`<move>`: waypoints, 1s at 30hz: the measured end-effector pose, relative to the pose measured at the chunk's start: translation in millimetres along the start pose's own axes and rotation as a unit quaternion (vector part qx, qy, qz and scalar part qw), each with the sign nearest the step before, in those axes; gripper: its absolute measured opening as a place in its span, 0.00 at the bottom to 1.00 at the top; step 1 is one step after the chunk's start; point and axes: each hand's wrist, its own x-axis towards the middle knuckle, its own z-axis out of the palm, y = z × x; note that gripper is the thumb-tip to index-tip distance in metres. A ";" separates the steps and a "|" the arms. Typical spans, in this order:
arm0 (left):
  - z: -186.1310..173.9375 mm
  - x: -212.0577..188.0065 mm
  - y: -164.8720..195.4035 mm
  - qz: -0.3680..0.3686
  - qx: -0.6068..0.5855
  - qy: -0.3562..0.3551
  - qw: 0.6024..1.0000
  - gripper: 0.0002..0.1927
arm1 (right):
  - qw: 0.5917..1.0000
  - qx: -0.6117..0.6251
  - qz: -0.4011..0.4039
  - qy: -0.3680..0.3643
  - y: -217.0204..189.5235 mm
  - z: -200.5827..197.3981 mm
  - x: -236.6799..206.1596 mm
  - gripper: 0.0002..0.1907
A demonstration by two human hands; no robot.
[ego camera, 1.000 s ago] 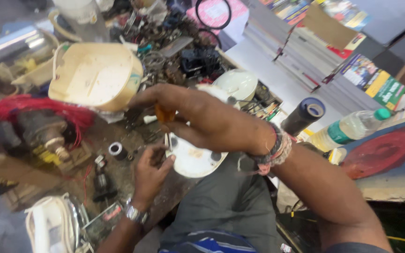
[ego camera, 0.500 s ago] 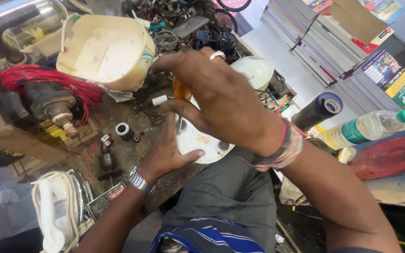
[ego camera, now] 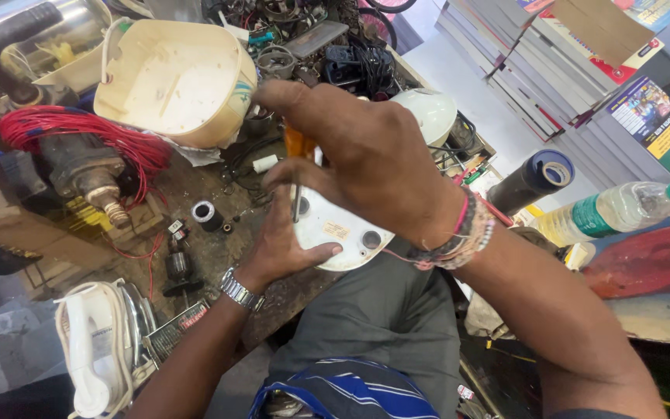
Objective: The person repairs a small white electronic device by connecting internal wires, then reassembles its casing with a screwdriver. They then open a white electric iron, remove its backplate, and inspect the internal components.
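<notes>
While the left hand (ego camera: 284, 248) steadies a white casing (ego camera: 335, 233), the right hand (ego camera: 374, 163) works an orange-handled screwdriver (ego camera: 298, 167) into it.
Since a second ago, the right hand has closed on the tool and risen over the casing at the surface (ego camera: 219, 194) edge; left palm presses flat, fingers spread.

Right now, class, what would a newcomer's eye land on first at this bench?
Centre frame, the right hand holds an orange-handled screwdriver over a white round casing that the left hand steadies. At upper left, a cream plastic housing sits above a motor with red windings.
</notes>
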 end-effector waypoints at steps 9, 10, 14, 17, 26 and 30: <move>-1.7 -0.9 -0.9 -0.059 0.002 -0.068 0.996 0.65 | 0.999 -0.041 -0.010 0.000 1.7 0.0 -3.6 0.28; -1.8 -1.3 -0.3 0.005 0.013 -0.028 1.000 0.67 | 0.992 -0.125 -0.002 0.017 2.2 -0.5 -3.5 0.30; -3.5 -0.9 4.9 0.051 -0.015 0.022 0.998 0.70 | 0.993 0.093 -0.067 -0.015 0.1 -3.2 -0.8 0.24; -5.7 0.2 10.4 -0.067 -0.037 -0.039 0.996 0.64 | 0.995 0.078 0.001 -0.059 -6.3 -4.9 3.8 0.25; -7.4 1.0 15.3 0.006 -0.058 0.001 0.998 0.66 | 0.983 0.141 0.046 -0.104 -19.9 -16.2 15.6 0.26; -9.6 3.4 13.2 0.020 0.049 -0.111 0.992 0.38 | 0.999 -0.044 0.020 -0.014 -26.5 -7.1 12.2 0.29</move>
